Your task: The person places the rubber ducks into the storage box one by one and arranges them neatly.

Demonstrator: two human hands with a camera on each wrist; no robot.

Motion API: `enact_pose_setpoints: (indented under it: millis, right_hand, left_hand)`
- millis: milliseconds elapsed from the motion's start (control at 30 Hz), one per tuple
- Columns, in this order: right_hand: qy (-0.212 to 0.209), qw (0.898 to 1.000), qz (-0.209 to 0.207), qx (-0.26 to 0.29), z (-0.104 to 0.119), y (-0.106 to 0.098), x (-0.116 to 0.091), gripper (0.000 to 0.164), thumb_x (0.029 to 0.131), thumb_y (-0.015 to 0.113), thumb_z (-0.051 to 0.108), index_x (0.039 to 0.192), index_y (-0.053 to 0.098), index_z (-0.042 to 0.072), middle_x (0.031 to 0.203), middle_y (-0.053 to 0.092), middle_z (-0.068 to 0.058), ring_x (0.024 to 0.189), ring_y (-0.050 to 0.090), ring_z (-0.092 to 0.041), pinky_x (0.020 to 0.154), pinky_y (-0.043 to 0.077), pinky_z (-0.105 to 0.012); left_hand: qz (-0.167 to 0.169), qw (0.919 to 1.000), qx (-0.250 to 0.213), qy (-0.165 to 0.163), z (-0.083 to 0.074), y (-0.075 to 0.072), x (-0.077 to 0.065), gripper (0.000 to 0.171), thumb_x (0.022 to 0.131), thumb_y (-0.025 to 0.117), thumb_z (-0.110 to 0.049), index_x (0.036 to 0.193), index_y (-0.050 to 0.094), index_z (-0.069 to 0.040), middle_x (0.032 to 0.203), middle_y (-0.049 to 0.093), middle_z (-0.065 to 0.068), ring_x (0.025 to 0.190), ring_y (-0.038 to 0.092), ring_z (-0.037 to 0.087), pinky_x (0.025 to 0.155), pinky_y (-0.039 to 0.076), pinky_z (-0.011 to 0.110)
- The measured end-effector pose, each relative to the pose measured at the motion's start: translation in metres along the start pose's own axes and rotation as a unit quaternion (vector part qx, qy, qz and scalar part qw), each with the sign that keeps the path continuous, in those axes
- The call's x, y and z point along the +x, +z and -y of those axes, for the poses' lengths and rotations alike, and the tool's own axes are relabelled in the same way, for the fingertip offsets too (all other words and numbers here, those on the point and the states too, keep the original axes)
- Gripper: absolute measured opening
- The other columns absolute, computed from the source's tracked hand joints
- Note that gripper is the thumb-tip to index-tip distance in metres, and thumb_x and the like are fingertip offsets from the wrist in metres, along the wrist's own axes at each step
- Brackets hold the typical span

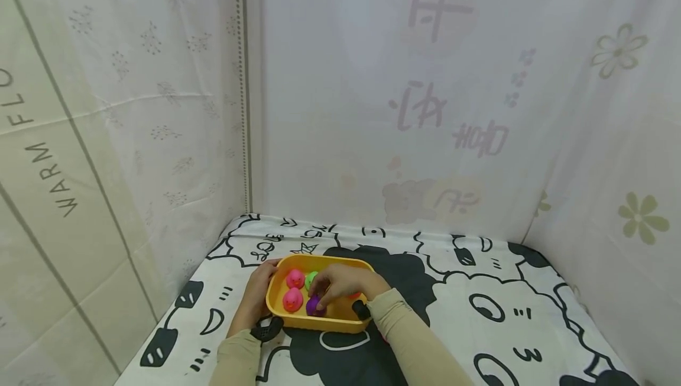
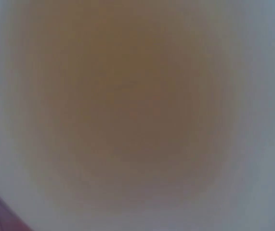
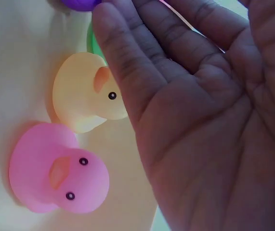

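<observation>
A yellow plastic basket (image 1: pixel 335 326) sits on the patterned cloth, with small toy ducks inside. My left hand (image 1: pixel 259 288) grips the basket's left end at the rim. Reaching in from the right, my right hand (image 1: pixel 343 282) pinches a purple toy duck (image 1: pixel 314 307) near the front wall. Two bright pink ducks (image 1: pixel 292 299) and a green duck (image 1: pixel 310 279) are left of and behind those fingers. In the right wrist view a pale yellow duck (image 3: pixel 79 91) and another pink duck (image 3: pixel 41 168) lie beside my palm. The left wrist view is only a blur.
A white cloth (image 1: pixel 452 315) with black cartoon drawings covers the table. Pale printed curtains (image 1: pixel 330 108) hang behind and at both sides. Dark wrist cameras (image 1: pixel 267 328) sit on both wrists, the right one over the basket's right end.
</observation>
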State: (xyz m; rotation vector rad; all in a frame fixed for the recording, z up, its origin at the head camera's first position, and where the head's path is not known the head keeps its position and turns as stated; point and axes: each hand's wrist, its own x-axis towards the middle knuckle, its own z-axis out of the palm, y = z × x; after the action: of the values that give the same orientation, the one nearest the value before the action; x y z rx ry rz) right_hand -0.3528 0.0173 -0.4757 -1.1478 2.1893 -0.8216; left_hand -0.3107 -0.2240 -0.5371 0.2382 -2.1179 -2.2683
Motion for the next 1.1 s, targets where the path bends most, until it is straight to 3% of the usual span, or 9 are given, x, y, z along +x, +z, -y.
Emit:
enact_pose_setpoints:
  millis: [333, 533, 733, 933, 1100]
  right_hand:
    - [-0.019, 0.999, -0.022, -0.019, 0.003, -0.006, -0.011, 0.037, 0.093, 0.068, 0.027, 0.122, 0.069, 0.004, 0.103, 0.069, 0.013, 0.097, 0.063, -0.002, 0.087, 0.053, -0.022]
    - [-0.020, 0.998, -0.062, -0.012, 0.008, -0.013, -0.023, 0.043, 0.089, 0.072, 0.037, 0.121, 0.070, 0.008, 0.104, 0.069, 0.014, 0.097, 0.064, -0.002, 0.085, 0.054, -0.024]
    - [-0.037, 0.996, -0.084, -0.006, 0.007, -0.020, -0.041, 0.050, 0.087, 0.075, 0.041, 0.123, 0.068, 0.007, 0.111, 0.070, 0.003, 0.101, 0.064, -0.005, 0.090, 0.053, -0.026]
    - [-0.037, 0.994, -0.103, 0.020, -0.002, -0.022, -0.059, 0.042, 0.086, 0.076, 0.041, 0.120, 0.069, 0.016, 0.111, 0.070, 0.006, 0.104, 0.065, -0.008, 0.089, 0.054, -0.027]
    - [-0.041, 0.991, -0.121, 0.042, -0.011, -0.026, -0.076, 0.046, 0.086, 0.077, 0.039, 0.122, 0.069, 0.010, 0.112, 0.070, 0.006, 0.105, 0.065, -0.010, 0.092, 0.055, -0.032]
  left_hand:
    - [-0.010, 0.9997, 0.022, -0.001, 0.002, -0.003, 0.003, 0.048, 0.100, 0.037, -0.023, 0.142, 0.052, -0.004, 0.144, 0.050, 0.016, 0.125, 0.051, 0.030, 0.106, 0.045, 0.037]
    - [-0.017, 0.9988, 0.044, 0.009, 0.005, -0.005, 0.005, 0.047, 0.101, 0.037, -0.024, 0.140, 0.055, -0.004, 0.142, 0.052, 0.016, 0.126, 0.051, 0.030, 0.107, 0.044, 0.037]
    - [-0.008, 0.9992, 0.037, 0.011, 0.007, -0.005, 0.004, 0.047, 0.102, 0.036, -0.024, 0.141, 0.053, -0.003, 0.143, 0.050, 0.017, 0.127, 0.050, 0.031, 0.106, 0.045, 0.037]
    - [-0.010, 0.9991, 0.039, 0.012, 0.006, -0.002, 0.003, 0.047, 0.101, 0.037, -0.024, 0.140, 0.055, -0.004, 0.143, 0.052, 0.016, 0.125, 0.051, 0.030, 0.101, 0.046, 0.029]
    - [-0.008, 0.9989, 0.043, 0.014, 0.003, -0.001, 0.005, 0.047, 0.101, 0.038, -0.025, 0.140, 0.054, -0.004, 0.142, 0.051, 0.016, 0.124, 0.051, 0.031, 0.101, 0.047, 0.031]
